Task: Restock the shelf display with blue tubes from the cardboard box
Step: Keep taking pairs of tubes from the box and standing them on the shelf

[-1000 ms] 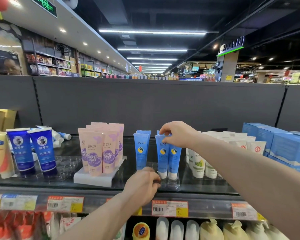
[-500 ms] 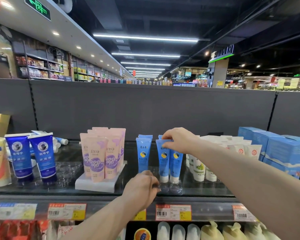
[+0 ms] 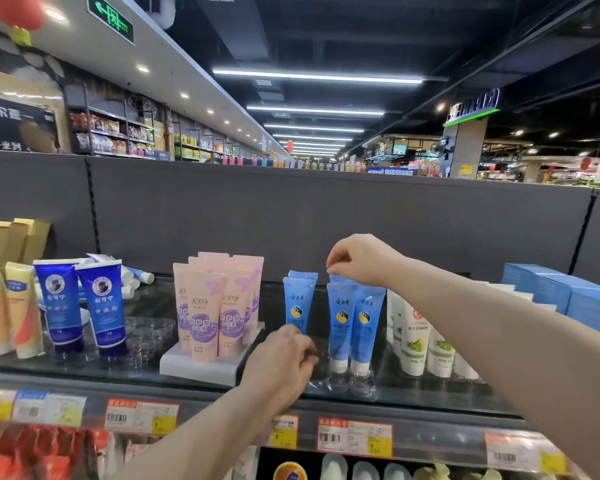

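Several light blue tubes stand cap-down in a clear plastic tray [image 3: 347, 384] on the dark glass shelf [image 3: 146, 372]. One tube [image 3: 298, 303] stands at the left and two [image 3: 342, 317] [image 3: 367, 317] side by side at the right, with more behind them. My right hand [image 3: 359, 259] reaches over the right pair and pinches the top edge of a rear blue tube [image 3: 340, 279]. Lower down, my left hand [image 3: 284, 362] has its fingers curled at the front left edge of the clear tray. No cardboard box is in view.
Pink tubes [image 3: 219, 306] on a white stand sit left of the blue ones, dark blue tubes [image 3: 80, 303] farther left. White tubes [image 3: 416, 337] and light blue cartons [image 3: 565, 296] stand to the right. A grey back panel [image 3: 291, 216] closes the shelf. Price tags line the front rail.
My right hand has risen a little from the tops of the front tubes and now pinches a rear tube's top edge. My left hand stays at the tray.
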Tool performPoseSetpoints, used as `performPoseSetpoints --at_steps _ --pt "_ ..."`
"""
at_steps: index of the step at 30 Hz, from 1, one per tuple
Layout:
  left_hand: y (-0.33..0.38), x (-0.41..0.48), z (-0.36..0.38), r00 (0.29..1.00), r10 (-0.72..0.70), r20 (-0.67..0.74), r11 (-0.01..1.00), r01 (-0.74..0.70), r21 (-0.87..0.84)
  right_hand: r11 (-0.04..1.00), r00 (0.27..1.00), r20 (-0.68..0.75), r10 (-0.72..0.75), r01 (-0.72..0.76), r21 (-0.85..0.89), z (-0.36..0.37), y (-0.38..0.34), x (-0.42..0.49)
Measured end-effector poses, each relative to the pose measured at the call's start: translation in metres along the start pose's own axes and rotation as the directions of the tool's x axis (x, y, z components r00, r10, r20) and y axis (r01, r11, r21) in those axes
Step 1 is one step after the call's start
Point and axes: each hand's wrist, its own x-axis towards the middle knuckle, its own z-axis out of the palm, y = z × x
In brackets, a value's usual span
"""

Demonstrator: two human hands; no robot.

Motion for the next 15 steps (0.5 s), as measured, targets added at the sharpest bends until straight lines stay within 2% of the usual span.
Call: performPoseSetpoints --at_steps 4,6,11,13,15 --pt "-0.002 0.007 -0.007 0.962 -0.143 -0.234 0.985 0.115 -0.128 0.999 0.999 0.007 -0.041 0.041 -0.008 0.003 -0.006 0.018" --pt "-0.002 0.011 -0.008 0.932 -0.25 -0.262 0.949 0.182 -0.258 0.999 0.998 0.039 -0.049 0.05 -0.011 0.007 -0.009 0.026" --pt "-0.001 0.025 -0.004 0.888 -0.429 -0.164 0.837 0.323 -0.443 0.998 0.986 0.16 -0.045 0.051 -0.034 0.018 -0.015 0.042" --pt "0.002 0.028 -0.005 0.887 -0.449 -0.11 0.797 0.342 -0.499 0.998 0.977 0.21 -0.031 0.042 -0.046 0.022 -0.016 0.046" --pt "0.001 0.029 -0.005 0.901 -0.426 -0.079 0.805 0.338 -0.488 0.997 0.974 0.227 -0.026 0.041 -0.063 0.026 -0.016 0.048"
